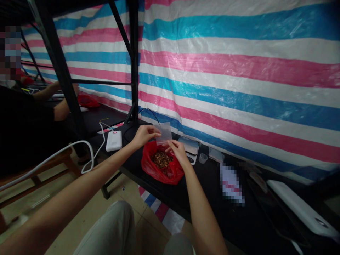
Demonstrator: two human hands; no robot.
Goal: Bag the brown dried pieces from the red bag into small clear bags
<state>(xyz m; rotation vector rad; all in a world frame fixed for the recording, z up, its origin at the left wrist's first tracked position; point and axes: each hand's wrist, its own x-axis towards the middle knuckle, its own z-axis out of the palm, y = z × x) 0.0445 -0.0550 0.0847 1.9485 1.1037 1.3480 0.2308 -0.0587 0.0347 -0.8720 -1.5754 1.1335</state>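
Between my two hands is a small clear plastic bag (165, 131), raised above the table. My left hand (145, 135) pinches its left side. At its lower right corner, the fingers of my right hand (177, 149) are closed on the bag. Just below them sits an open red plastic bag (151, 170) filled with small brown, bean-like pieces (162, 160). Behind my right hand lies a flat digital scale (193, 150), partly hidden by the hand. A small clear cup (203, 158) stands just right of the scale.
A white power bank (114, 141) with a white cable lies left on the black table (202, 187). More clear bags (216, 154), a dark tablet-like device (273, 205) and a long white object (300, 209) lie right. A black metal frame (134, 63) rises at left; another person (23, 131) sits beyond it.
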